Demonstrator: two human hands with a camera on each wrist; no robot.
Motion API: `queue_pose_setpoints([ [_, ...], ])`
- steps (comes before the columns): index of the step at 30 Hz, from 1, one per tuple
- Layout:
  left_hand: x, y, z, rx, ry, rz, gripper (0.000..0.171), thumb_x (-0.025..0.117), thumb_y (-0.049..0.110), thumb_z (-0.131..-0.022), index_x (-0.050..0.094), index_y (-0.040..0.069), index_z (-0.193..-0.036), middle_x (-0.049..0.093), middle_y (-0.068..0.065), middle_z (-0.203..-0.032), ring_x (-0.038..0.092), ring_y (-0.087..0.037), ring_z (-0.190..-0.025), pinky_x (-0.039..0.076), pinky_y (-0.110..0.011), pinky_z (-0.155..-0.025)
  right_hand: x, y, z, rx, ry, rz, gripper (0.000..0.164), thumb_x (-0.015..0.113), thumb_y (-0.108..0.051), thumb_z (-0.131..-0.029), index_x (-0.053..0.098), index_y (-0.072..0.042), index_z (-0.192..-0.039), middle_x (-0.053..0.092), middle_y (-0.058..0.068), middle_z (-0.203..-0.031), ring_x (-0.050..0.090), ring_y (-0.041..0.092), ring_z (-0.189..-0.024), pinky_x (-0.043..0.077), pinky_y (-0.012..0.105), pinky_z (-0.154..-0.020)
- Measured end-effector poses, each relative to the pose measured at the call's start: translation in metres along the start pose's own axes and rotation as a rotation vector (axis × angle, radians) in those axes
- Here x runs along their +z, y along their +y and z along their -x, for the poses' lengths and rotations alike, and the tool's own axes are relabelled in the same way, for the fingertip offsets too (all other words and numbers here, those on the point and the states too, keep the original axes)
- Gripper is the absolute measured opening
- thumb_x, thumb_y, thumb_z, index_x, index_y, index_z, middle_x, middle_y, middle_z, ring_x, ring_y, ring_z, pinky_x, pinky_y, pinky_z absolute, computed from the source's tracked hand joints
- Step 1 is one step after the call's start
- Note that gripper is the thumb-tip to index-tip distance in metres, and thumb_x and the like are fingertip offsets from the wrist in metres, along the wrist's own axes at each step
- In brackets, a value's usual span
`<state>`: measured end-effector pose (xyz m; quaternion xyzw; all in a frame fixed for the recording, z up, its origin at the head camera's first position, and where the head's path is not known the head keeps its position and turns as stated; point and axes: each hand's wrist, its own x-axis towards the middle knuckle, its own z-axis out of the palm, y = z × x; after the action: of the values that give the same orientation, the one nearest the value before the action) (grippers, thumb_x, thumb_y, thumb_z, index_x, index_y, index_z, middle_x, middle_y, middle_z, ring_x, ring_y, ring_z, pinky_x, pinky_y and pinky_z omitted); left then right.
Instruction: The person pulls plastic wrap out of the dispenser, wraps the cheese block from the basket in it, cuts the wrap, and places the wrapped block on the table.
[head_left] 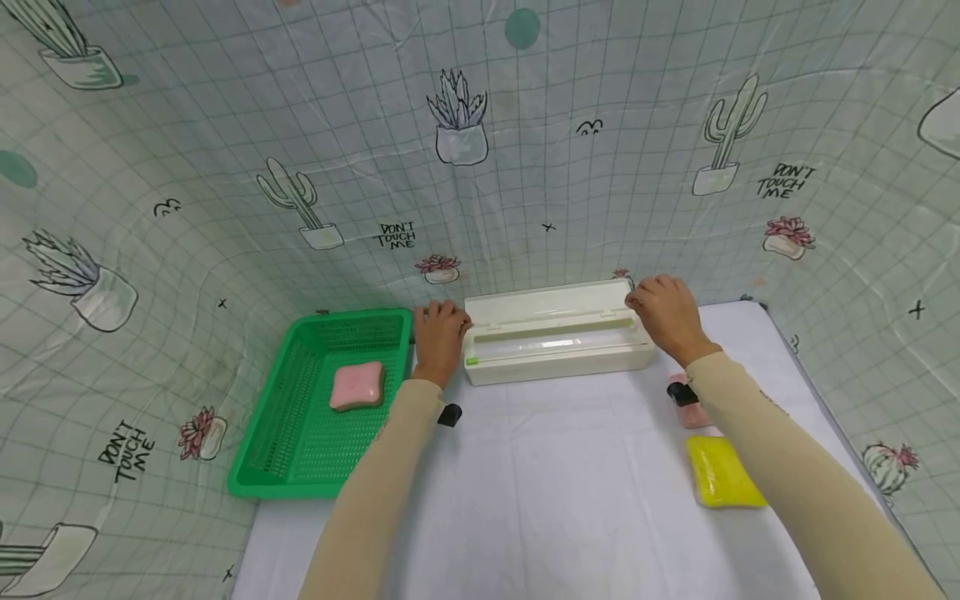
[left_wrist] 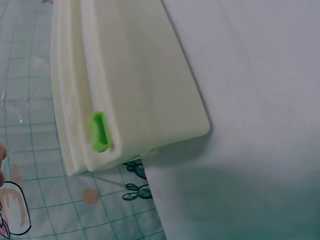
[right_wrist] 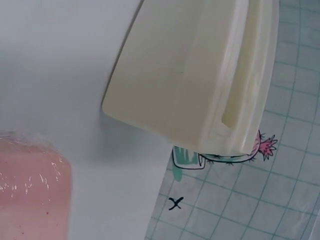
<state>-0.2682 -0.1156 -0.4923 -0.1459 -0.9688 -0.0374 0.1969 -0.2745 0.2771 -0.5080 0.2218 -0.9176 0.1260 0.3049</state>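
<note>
A long white cling film dispenser [head_left: 558,367] lies on the table with its lid [head_left: 547,302] raised at the back and a film roll [head_left: 558,342] inside. At its left end, my left hand [head_left: 440,337] has its thumb and fingers pinched together. My right hand [head_left: 666,315] pinches likewise by the far right corner. Clear cling film [left_wrist: 14,107] shows as faint glints beside the dispenser in the left wrist view; its edges are hard to see. A green slider [left_wrist: 101,131] sits at the dispenser's left end. The right wrist view shows the other end, with no fingers visible.
Left of the dispenser stands a green basket [head_left: 281,492] holding a pink wrapped block [head_left: 357,386]. Another pink wrapped block [head_left: 693,415] lies partly under my right wrist, with a yellow wrapped block [head_left: 722,473] nearer me. Patterned cloth [head_left: 510,200] rises behind the table.
</note>
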Motion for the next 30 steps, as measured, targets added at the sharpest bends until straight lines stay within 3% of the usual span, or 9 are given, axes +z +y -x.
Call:
queue_pose_setpoints([
  [11,-0.011,-0.005,-0.012,0.032,0.073,0.007,0.014,0.071,0.024,-0.102,0.081,0.014,-0.101,0.07,-0.006,-0.107,0.059,-0.03,-0.108,0.042,-0.051,-0.107,-0.011,0.001,-0.015,0.013,-0.002,0.032,0.006,0.081,-0.002,-0.09,0.078,0.003,-0.092,0.073,0.017,-0.091,0.064,0.04,-0.09,0.051,0.056,-0.081],
  [22,-0.026,-0.008,-0.021,0.05,0.105,-0.051,0.021,0.066,0.029,-0.104,0.081,0.014,-0.103,0.072,-0.005,-0.108,0.059,-0.028,-0.107,0.043,-0.049,-0.107,-0.019,0.006,-0.028,-0.006,0.041,0.038,0.006,0.081,0.0,-0.089,0.078,0.004,-0.092,0.072,0.018,-0.09,0.063,0.041,-0.09,0.051,0.057,-0.083],
  [30,-0.035,-0.009,-0.029,0.04,0.1,-0.056,0.016,0.068,0.026,-0.104,0.08,0.015,-0.103,0.068,-0.005,-0.106,0.058,-0.029,-0.109,0.042,-0.05,-0.106,-0.028,0.005,-0.037,-0.003,0.047,0.041,0.007,0.08,-0.001,-0.09,0.078,0.004,-0.094,0.073,0.018,-0.092,0.063,0.041,-0.091,0.05,0.057,-0.083],
])
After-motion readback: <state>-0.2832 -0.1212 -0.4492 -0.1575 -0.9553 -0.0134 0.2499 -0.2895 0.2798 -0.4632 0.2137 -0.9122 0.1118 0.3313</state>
